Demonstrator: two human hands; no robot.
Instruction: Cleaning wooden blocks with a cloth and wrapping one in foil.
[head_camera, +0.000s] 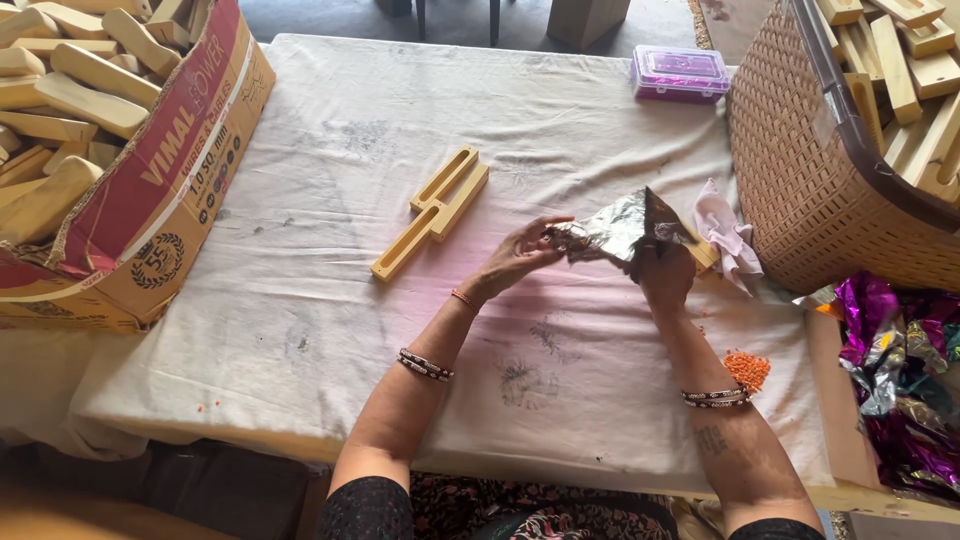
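Note:
My left hand (518, 252) pinches the left end of a crumpled silver foil sheet (612, 229) held above the white cloth (330, 300). My right hand (665, 272) grips the foil's right side, and the foil seems folded around a wooden piece whose yellow end (705, 255) pokes out beside my fingers. Both wrists wear bangles. Two slotted wooden pieces (432, 212) lie side by side on the cloth to the left of my hands.
A cardboard box (150, 190) full of wooden pieces sits at the left. A woven basket (800, 170) of more wooden pieces stands at the right, with a pale rag (727, 235) beside it. Orange grains (747, 368), shiny foil sheets (900, 380) and a purple plastic case (679, 73) lie around.

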